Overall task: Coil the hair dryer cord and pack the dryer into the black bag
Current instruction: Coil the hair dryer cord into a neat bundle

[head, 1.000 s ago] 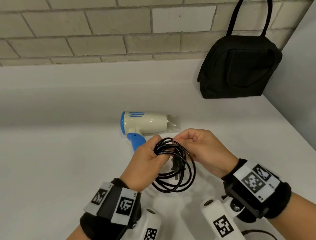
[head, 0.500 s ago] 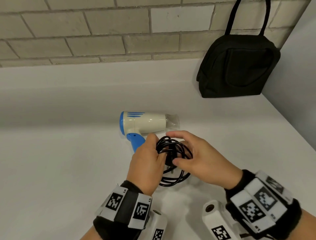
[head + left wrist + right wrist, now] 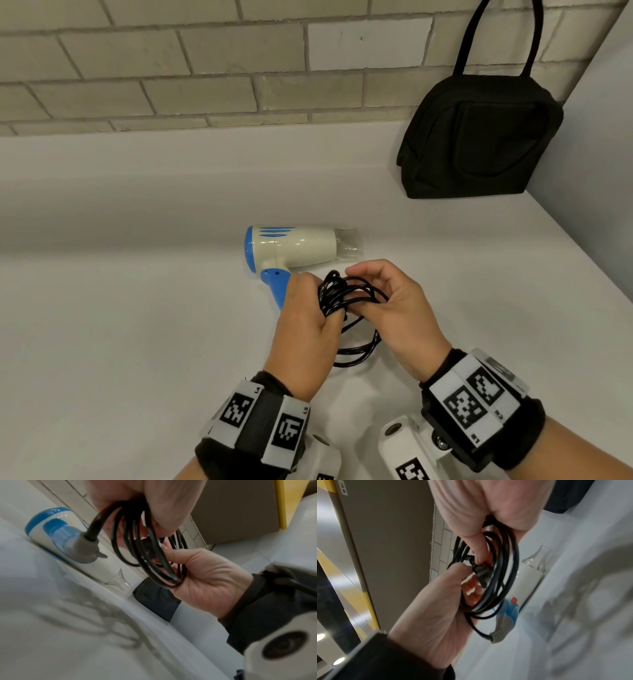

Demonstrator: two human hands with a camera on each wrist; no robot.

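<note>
Over on the left, the cream-and-blue plastic hair dryer (image 3: 294, 248) lies on its side on the white counter (image 3: 120, 342), clear nozzle pointing right, blue handle angled toward the person. Just in front of that handle, the left hand (image 3: 303, 329) has its fingers curled round the bundled loops of the thin black power cord (image 3: 346, 294), gripping one side of the coil. The cord runs from the grey strain relief at the handle's end straight into that fist. Right beside it, the right hand (image 3: 394, 308) pinches the other side of the same coil, thumb and fingers closed on the strands; both hands sit close together, the coil hanging between them above the counter. Far right, the black fabric bag (image 3: 479, 140) with long handles stands upright against the pale brick wall (image 3: 205, 68), well apart from the dryer.
</note>
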